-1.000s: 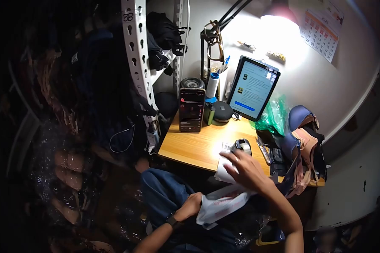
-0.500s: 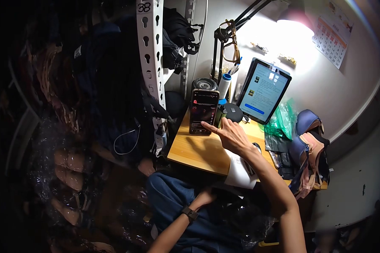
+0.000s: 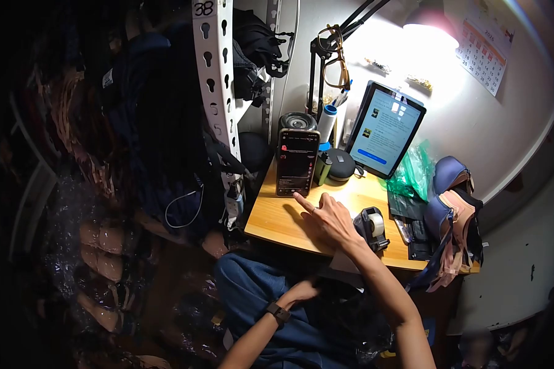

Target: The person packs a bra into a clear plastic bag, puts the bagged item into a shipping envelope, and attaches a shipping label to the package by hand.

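One finger (image 3: 305, 202) extended at lower edge of phone (image 3: 297, 161) | right hand (image 3: 333, 222) loosely open | left hand (image 3: 301, 291): grip unclear

Right hand (image 3: 333, 222) dropped from the phone's (image 3: 297, 165) lower screen to its bottom edge. Paper's (image 3: 346, 264) slid back to the desk's (image 3: 271, 215) front edge, uncovering the tape dispenser (image 3: 375, 227).

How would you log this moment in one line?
right hand: extended finger at phone, contact unclear | left hand: near lap | tape dispenser: on desk

On the desk (image 3: 269, 216), the phone (image 3: 298, 161) stands left of the tablet (image 3: 385, 130).
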Motion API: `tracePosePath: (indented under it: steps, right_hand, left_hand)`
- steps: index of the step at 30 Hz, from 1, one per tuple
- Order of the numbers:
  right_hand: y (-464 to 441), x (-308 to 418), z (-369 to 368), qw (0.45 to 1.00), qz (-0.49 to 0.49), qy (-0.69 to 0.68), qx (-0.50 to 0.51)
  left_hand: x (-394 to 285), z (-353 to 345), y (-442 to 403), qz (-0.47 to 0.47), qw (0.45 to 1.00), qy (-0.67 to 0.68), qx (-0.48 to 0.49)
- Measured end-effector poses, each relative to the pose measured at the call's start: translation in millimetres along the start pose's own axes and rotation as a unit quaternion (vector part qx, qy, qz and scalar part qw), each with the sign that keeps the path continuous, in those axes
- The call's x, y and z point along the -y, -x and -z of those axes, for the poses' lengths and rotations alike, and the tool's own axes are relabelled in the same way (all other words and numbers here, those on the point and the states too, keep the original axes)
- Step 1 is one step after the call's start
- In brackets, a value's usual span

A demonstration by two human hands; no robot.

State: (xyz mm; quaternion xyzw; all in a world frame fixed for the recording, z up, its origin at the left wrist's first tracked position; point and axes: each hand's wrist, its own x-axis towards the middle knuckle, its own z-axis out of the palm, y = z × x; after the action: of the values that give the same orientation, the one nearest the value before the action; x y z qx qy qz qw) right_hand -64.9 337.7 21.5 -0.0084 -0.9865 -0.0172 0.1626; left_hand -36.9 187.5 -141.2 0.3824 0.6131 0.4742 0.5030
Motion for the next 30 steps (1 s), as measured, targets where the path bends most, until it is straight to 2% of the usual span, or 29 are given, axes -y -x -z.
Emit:
tracePosePath:
  steps: [3,6,12,18,23,27,30]
  right_hand:
    - [-2.3,1.4,-0.8,1.0,-0.006,-0.001,0.008]
    - [-3.8,0.4,-1.7,1.0,-0.016,-0.011,0.012]
    - [-4.7,0.4,-4.0,1.0,-0.012,-0.007,0.013]
    - [-4.3,-0.1,-4.3,1.0,-0.011,-0.009,0.005]
    - [-4.6,0.3,-5.6,1.0,-0.021,-0.006,0.017]
    - [-8.8,-0.7,-5.8,1.0,-0.021,-0.021,0.001]
    - [-12.7,-1.0,-6.6,0.999,-0.03,-0.043,-0.001]
  left_hand:
    - [-1.5,-0.1,3.3,0.028,1.0,0.008,-0.003]
    - [6.7,-3.9,1.3,-0.006,0.999,-0.013,-0.047]
    - [0.4,-1.9,4.4,-0.011,0.998,-0.038,-0.049]
    - [22.3,-4.0,-4.4,-0.03,0.998,-0.035,-0.046]
    - [15.0,-2.7,0.4,0.0,0.997,-0.056,-0.052]
    - [22.1,-3.1,-4.1,-0.034,0.997,-0.046,-0.047]
    - [31.2,-4.1,-9.8,0.034,0.998,-0.048,-0.039]
